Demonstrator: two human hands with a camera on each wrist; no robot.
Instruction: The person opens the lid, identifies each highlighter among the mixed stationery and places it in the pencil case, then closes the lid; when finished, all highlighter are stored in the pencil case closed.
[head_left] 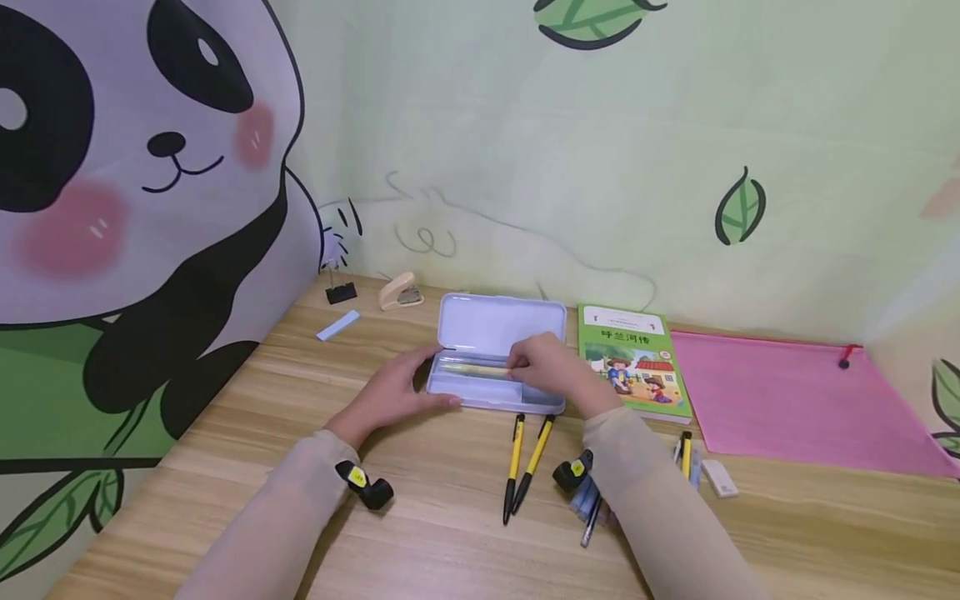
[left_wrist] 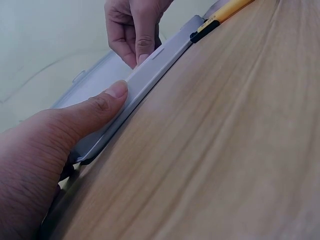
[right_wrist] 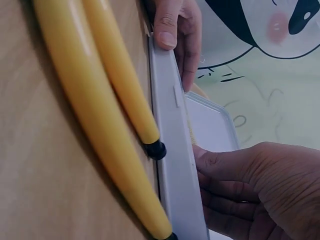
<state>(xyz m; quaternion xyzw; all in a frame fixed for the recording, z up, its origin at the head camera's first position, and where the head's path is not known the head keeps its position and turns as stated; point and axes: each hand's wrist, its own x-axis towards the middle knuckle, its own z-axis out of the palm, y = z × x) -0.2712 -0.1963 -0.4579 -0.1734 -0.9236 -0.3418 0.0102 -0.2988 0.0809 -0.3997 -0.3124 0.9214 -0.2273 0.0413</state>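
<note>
An open pale lilac pencil case (head_left: 498,325) lies on the wooden desk, lid tipped back. My left hand (head_left: 393,392) grips its left end, thumb (left_wrist: 107,100) pressed on the front wall (left_wrist: 150,75). My right hand (head_left: 551,371) reaches into the tray, fingers curled at the end of a yellow pen (head_left: 472,367) lying inside; the pinch itself is partly hidden. Two yellow-and-black pens (head_left: 514,467) (head_left: 534,462) lie on the desk against the case's front wall (right_wrist: 172,150), also seen close up as yellow barrels (right_wrist: 85,100) (right_wrist: 122,85).
A green picture book (head_left: 637,362) and a pink zip pouch (head_left: 795,400) lie right of the case. A stapler (head_left: 400,292), binder clip (head_left: 341,292) and blue strip (head_left: 337,325) sit at the back left. More pens (head_left: 686,454) and an eraser (head_left: 720,477) lie by my right forearm.
</note>
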